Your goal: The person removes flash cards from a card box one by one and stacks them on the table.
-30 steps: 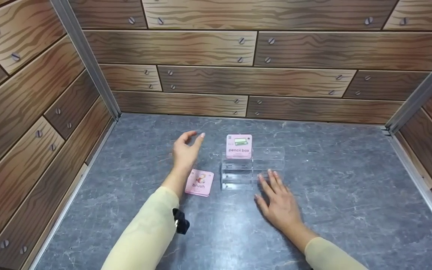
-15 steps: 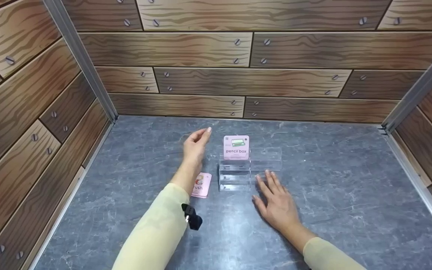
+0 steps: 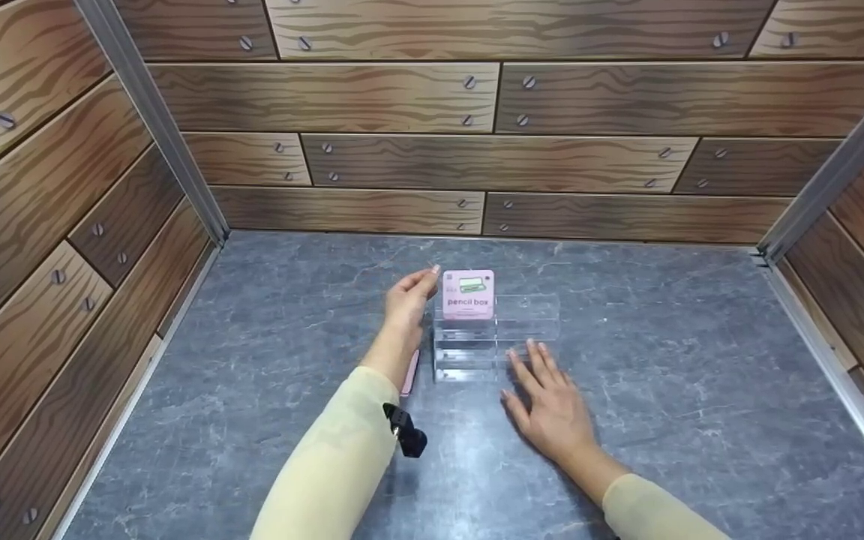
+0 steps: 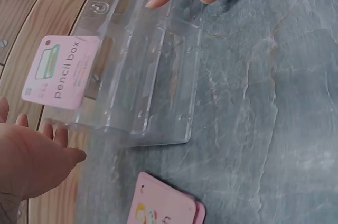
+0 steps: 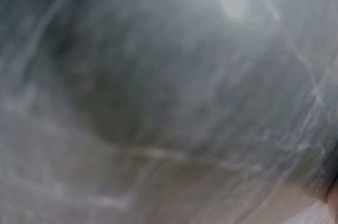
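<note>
A clear plastic tiered stand (image 3: 466, 367) sits on the table. A pink flash card printed "pencil box" (image 3: 468, 295) stands upright in its left rear tier. My left hand (image 3: 408, 304) is just left of this card, holding nothing; in the left wrist view its fingers are loosely extended and a gap shows between them and the card (image 4: 60, 71). My right hand (image 3: 554, 412) lies with fingers spread, fingertips at the stand's front right part. A small stack of pink cards (image 4: 161, 203) lies left of the stand, mostly hidden behind the left forearm in the head view.
The grey marbled tabletop (image 3: 702, 375) extends around the stand. Wood-patterned panels (image 3: 402, 97) close it in at the back and both sides, with metal posts (image 3: 154, 120) at the corners. The right wrist view shows mainly blurred tabletop (image 5: 169, 76).
My left hand has moved right, from beyond the card stack to beside the pencil box card, and its forearm now covers most of the stack. The right hand stays in place.
</note>
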Tool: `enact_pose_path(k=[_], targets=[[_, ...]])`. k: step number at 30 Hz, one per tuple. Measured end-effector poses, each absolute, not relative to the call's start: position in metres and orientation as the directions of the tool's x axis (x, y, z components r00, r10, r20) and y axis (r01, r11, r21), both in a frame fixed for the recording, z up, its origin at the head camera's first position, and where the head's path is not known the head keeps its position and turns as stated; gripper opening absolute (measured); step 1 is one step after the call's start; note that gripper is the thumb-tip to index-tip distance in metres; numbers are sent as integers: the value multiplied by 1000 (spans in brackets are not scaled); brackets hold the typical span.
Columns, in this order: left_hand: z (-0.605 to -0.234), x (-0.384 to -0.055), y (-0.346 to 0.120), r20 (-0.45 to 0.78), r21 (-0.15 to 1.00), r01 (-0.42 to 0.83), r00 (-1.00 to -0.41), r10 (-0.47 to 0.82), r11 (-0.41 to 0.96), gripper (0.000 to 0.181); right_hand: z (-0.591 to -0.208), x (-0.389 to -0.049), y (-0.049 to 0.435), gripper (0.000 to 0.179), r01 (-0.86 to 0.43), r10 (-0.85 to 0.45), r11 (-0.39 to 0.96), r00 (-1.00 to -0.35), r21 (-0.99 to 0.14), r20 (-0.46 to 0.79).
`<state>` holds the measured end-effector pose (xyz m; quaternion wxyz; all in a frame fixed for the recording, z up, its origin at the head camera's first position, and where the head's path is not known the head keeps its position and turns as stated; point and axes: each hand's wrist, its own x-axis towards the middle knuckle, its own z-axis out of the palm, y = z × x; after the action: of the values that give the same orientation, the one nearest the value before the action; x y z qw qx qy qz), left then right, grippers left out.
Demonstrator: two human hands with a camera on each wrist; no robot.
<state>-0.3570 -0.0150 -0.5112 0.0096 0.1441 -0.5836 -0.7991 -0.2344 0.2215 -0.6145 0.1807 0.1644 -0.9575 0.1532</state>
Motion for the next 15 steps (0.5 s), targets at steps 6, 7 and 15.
enact_pose_path(k=[6,7,15], targets=[[-517,-358,-11,-235,925,-153,-949,-208,-349,20,-614,-235,221,66,-374,-265,901,-876,-220,404],[-517,-358,-10,-239,922,-155,-948,-208,-354,20,-614,-235,221,66,-374,-265,901,-875,-219,404],[-517,-359,-6,-287,896,-198,-941,-177,-397,13,-614,-234,221,66,-364,-260,905,-884,-221,389]])
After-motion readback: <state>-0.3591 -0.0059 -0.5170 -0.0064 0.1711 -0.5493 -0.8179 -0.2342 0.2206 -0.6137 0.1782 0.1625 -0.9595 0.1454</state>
